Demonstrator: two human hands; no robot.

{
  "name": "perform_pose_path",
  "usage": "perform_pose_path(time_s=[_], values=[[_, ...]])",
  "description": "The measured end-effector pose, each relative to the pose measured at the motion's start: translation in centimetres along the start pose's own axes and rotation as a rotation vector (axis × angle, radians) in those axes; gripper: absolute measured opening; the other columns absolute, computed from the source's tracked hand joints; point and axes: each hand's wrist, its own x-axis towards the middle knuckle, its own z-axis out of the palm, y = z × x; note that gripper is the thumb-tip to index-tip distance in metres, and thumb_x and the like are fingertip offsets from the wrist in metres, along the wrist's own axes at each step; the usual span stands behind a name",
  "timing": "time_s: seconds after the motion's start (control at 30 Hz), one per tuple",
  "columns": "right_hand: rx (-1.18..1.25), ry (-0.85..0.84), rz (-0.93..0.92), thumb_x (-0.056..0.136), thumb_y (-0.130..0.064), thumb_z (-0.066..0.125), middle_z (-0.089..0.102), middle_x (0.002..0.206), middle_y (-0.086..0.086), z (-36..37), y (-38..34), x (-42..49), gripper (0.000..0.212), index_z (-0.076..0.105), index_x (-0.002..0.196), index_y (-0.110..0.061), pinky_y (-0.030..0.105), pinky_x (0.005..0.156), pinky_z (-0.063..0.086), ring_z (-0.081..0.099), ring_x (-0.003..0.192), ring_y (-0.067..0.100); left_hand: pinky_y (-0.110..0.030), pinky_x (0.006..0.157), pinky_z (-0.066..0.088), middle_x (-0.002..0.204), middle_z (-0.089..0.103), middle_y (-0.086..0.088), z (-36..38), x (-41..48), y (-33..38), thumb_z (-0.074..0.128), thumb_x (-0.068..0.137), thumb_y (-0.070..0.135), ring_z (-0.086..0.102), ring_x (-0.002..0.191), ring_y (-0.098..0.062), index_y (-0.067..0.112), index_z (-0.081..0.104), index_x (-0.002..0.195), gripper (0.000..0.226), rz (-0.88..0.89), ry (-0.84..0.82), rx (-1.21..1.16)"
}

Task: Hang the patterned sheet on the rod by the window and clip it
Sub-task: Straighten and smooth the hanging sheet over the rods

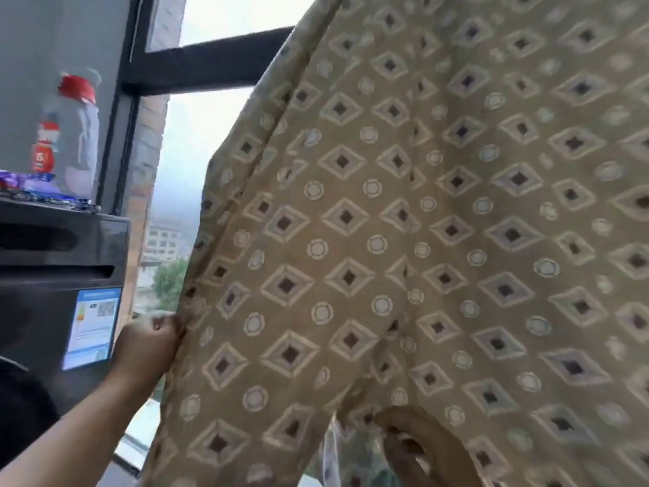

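Observation:
The patterned sheet (404, 240), tan with diamond and circle prints, hangs spread in front of the window and fills most of the view. My left hand (149, 346) grips its left edge low down, fingers curled round the hem. At the bottom, my right hand (418, 448) holds the lower edge of the sheet, partly covered by the cloth. The rod and any clips are hidden from view.
A dark window frame bar (207, 61) crosses behind the sheet. On the left stands a dark appliance (52, 275) with a blue label, and on top of it a clear bottle with a red cap (70, 135). Buildings and trees show outside.

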Motion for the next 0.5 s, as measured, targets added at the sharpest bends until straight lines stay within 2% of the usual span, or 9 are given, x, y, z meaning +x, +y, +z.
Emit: perform_pose_path(time_s=[0.07,0.1,0.17,0.23,0.27,0.33,0.37,0.43,0.5], values=[[0.023,0.019,0.235,0.081,-0.019,0.077,0.07,0.074,-0.023,-0.2,4.0,-0.7,0.04,0.07,0.066,-0.055,0.007,0.063,0.047,0.065,0.069,-0.005,-0.043,0.073,0.044,0.086,0.064,-0.019,0.4,-2.0,0.9,0.05,0.089,0.035,0.059,0.087,-0.034,0.012,0.064,0.086,0.027,0.032,0.109,-0.071],[0.039,0.024,0.39,0.084,-0.01,0.073,0.072,0.071,-0.014,-0.4,5.8,-1.3,0.038,0.074,0.066,-0.043,0.013,0.064,0.05,0.065,0.063,0.0,-0.043,0.077,0.045,0.091,0.064,-0.015,0.4,-4.2,1.2,0.048,0.087,0.036,0.057,0.087,-0.032,0.02,0.062,0.089,0.021,0.119,0.179,-0.118],[0.216,0.042,0.787,0.088,-0.01,0.069,0.073,0.087,0.009,-0.6,8.5,-2.5,0.011,0.072,0.082,-0.019,0.034,0.069,0.056,0.068,0.072,0.02,-0.035,0.075,0.042,0.084,0.058,-0.007,0.7,-11.4,2.4,0.047,0.084,0.028,0.051,0.08,-0.025,0.025,0.058,0.082,0.012,0.442,0.154,-0.226],[0.499,0.112,1.006,0.088,-0.011,0.068,0.067,0.1,0.021,-0.8,11.1,-3.4,0.022,0.064,0.11,-0.007,0.039,0.06,0.053,0.065,0.076,0.035,-0.026,0.07,0.04,0.068,0.055,0.004,2.1,-18.0,2.1,0.049,0.082,0.024,0.05,0.072,-0.009,0.019,0.059,0.064,0.021,0.691,-0.152,-0.133],[0.605,0.161,1.031,0.089,-0.013,0.067,0.064,0.098,0.022,-1.0,12.3,-3.8,0.03,0.06,0.117,-0.004,0.037,0.054,0.051,0.064,0.071,0.036,-0.023,0.069,0.042,0.06,0.055,0.004,3.1,-20.6,2.0,0.05,0.082,0.033,0.05,0.067,-0.001,0.017,0.058,0.057,0.03,0.645,-0.383,-0.03],[0.682,0.238,1.067,0.089,-0.016,0.065,0.056,0.098,0.022,-1.4,13.1,-4.1,0.039,0.056,0.124,-0.002,0.034,0.047,0.048,0.061,0.062,0.034,-0.025,0.071,0.051,0.059,0.063,0.005,6.4,-23.4,0.9,0.05,0.068,0.062,0.055,0.059,0.002,0.024,0.065,0.064,0.041,0.284,-0.83,0.064],[0.727,0.283,1.069,0.089,-0.018,0.066,0.053,0.105,0.022,-1.6,13.3,-4.1,0.042,0.055,0.126,-0.003,0.034,0.047,0.049,0.061,0.065,0.034,-0.027,0.073,0.053,0.058,0.064,0.003,7.7,-23.8,0.3,0.054,0.056,0.069,0.059,0.057,-0.003,0.027,0.069,0.065,0.045,0.032,-0.938,-0.053],[0.775,0.409,1.065,0.088,-0.021,0.069,0.047,0.122,0.021,-2.2,13.6,-3.9,0.042,0.052,0.125,-0.009,0.036,0.054,0.054,0.061,0.077,0.036,-0.043,0.082,0.055,0.067,0.068,-0.004,9.9,-23.2,-0.4,0.074,0.047,0.071,0.065,0.071,-0.021,0.018,0.074,0.075,0.06,-0.447,-0.896,-0.363],[0.826,0.489,1.056,0.089,-0.02,0.068,0.04,0.127,0.017,-3.0,14.0,-3.8,0.039,0.049,0.123,-0.018,0.036,0.057,0.056,0.058,0.081,0.031,-0.048,0.084,0.053,0.094,0.069,-0.011,10.6,-22.4,-0.9,0.08,0.067,0.05,0.065,0.093,-0.029,0.014,0.071,0.094,0.046,-0.723,-0.775,-0.654]])
